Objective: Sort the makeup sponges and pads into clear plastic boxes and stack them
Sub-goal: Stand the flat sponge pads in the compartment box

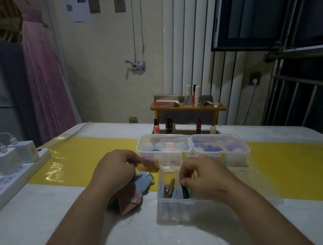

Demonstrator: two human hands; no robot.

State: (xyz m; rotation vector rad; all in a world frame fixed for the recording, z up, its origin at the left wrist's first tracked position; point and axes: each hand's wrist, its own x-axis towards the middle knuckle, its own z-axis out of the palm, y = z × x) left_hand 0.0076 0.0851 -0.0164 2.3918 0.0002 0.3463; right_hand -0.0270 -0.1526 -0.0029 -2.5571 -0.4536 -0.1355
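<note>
Round pads [176,190] are pinched upright by the right hand [203,179] inside the open clear box [174,206] at the table's near-middle; the left hand [114,167] is curled, its pinch unclear. Packed too loosely, pads could topple.

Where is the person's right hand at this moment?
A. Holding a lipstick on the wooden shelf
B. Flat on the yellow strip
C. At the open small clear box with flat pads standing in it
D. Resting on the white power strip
C: the right hand is at the top of the open small clear box, fingers among the flat pads standing on edge.
</note>
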